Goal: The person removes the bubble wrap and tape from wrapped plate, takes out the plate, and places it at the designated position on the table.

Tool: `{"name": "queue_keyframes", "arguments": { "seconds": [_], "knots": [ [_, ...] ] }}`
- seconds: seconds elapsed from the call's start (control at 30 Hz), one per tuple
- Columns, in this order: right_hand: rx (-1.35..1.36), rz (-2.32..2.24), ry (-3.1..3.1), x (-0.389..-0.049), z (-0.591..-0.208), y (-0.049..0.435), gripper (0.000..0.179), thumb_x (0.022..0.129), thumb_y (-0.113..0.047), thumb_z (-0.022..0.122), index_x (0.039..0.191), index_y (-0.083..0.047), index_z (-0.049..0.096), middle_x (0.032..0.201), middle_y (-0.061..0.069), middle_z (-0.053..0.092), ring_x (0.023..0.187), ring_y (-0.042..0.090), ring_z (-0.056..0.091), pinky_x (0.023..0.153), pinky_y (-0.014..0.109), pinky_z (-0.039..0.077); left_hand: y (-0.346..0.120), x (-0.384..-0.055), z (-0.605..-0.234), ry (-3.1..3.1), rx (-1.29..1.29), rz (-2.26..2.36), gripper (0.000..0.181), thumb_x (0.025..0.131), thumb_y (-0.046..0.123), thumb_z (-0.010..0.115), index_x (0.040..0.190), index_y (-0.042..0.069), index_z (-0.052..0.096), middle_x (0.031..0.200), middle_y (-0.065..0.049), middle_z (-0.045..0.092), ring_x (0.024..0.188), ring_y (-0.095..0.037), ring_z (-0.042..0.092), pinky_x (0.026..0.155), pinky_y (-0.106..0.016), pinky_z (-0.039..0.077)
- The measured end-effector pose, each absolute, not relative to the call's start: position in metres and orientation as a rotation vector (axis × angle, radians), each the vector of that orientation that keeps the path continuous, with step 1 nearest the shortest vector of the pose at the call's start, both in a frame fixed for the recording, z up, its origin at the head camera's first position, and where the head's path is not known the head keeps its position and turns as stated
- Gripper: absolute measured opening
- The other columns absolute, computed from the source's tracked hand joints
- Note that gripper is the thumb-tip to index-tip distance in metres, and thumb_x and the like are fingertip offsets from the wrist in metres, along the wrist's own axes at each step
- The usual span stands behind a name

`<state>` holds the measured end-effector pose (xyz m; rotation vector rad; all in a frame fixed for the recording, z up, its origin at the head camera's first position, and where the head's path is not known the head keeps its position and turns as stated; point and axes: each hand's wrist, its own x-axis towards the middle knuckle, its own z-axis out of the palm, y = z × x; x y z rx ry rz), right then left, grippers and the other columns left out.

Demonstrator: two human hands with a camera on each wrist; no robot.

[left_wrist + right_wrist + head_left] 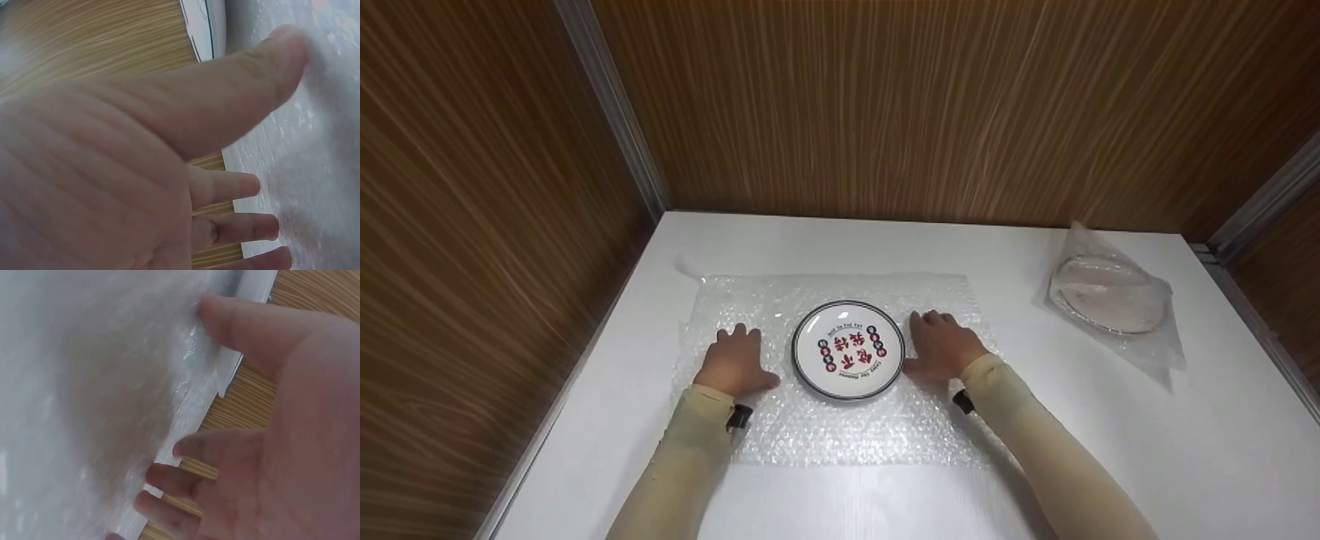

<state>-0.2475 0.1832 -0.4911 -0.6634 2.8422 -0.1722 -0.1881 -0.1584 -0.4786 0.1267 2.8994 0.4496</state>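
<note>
A white plate (849,351) with a dark rim and red lettering lies face up in the middle of a sheet of bubble wrap (847,439). To its left, my left hand (733,364) rests on the wrap, thumb stretched towards the plate. My right hand (945,349) is on the other side, its thumb close by the plate's rim. Both wrist views show relaxed, spread fingers with the tips at the bubble wrap (315,169) and nothing gripped. The plate's side (228,368) shows past the right thumb in the right wrist view.
At the right of the white table (1110,442), a bundle of clear wrapping encloses a round, plate-like thing (1110,300). Wood-grain panels (840,112) stand behind the table and along its left side, with metal strips at the corners.
</note>
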Motion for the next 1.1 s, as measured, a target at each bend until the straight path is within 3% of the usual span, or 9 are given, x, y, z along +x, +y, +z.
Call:
{"name": "queue_keyframes", "arguments": {
  "seconds": [0.2, 0.4, 0.57, 0.63, 0.9, 1.1],
  "knots": [
    [-0.621, -0.126, 2.841, -0.251, -0.4945, 0.1816, 0.076, 0.082, -0.058, 0.073, 0.129, 0.001, 0.06, 0.124, 0.021, 0.057, 0.116, 0.043, 0.054, 0.082, 0.062, 0.056, -0.1579, -0.1874, -0.4817, 2.897, 0.112, 0.421, 0.08, 0.075, 0.035, 0.089, 0.132, -0.012, 0.057, 0.135, -0.034, 0.05, 0.12, -0.054, 0.05, 0.095, -0.06, 0.05],
    [-0.632, -0.095, 2.833, -0.2559, -0.4943, 0.179, 0.073, 0.077, -0.058, 0.077, 0.12, 0.001, 0.065, 0.118, 0.02, 0.059, 0.108, 0.04, 0.056, 0.081, 0.059, 0.057, -0.1592, -0.186, -0.4826, 2.885, 0.111, 0.404, 0.078, 0.076, 0.036, 0.089, 0.131, -0.011, 0.06, 0.13, -0.032, 0.053, 0.116, -0.052, 0.052, 0.091, -0.059, 0.052],
    [-0.644, -0.097, 2.86, -0.2573, -0.4936, 0.1803, 0.052, 0.076, -0.058, 0.079, 0.086, -0.008, 0.067, 0.112, 0.015, 0.063, 0.097, 0.034, 0.061, 0.078, 0.054, 0.058, -0.1591, -0.1872, -0.4806, 2.883, 0.107, 0.42, 0.067, 0.075, 0.031, 0.089, 0.122, -0.01, 0.065, 0.124, -0.029, 0.056, 0.111, -0.049, 0.054, 0.087, -0.057, 0.054],
    [-0.643, -0.099, 2.874, -0.2572, -0.4939, 0.1814, 0.048, 0.076, -0.057, 0.079, 0.081, -0.011, 0.065, 0.112, 0.014, 0.063, 0.098, 0.034, 0.061, 0.078, 0.054, 0.058, -0.1583, -0.1884, -0.4805, 2.888, 0.104, 0.428, 0.064, 0.075, 0.03, 0.09, 0.119, -0.01, 0.066, 0.124, -0.03, 0.056, 0.111, -0.049, 0.054, 0.087, -0.057, 0.054],
    [-0.664, -0.092, 2.886, -0.2567, -0.4941, 0.1808, 0.058, 0.079, -0.055, 0.076, 0.102, -0.003, 0.069, 0.119, 0.018, 0.061, 0.109, 0.039, 0.057, 0.084, 0.058, 0.056, -0.1555, -0.1906, -0.482, 2.908, 0.098, 0.369, 0.069, 0.077, 0.029, 0.09, 0.125, -0.012, 0.062, 0.129, -0.032, 0.055, 0.114, -0.051, 0.053, 0.089, -0.057, 0.054],
    [-0.634, -0.121, 2.906, -0.2576, -0.4906, 0.1803, 0.058, 0.076, -0.056, 0.079, 0.097, -0.003, 0.07, 0.116, 0.018, 0.061, 0.106, 0.039, 0.057, 0.081, 0.059, 0.056, -0.1495, -0.1915, -0.4861, 2.937, 0.054, 0.32, 0.074, 0.078, 0.035, 0.09, 0.13, -0.009, 0.061, 0.133, -0.032, 0.054, 0.115, -0.05, 0.054, 0.088, -0.055, 0.054]
  ]
}}
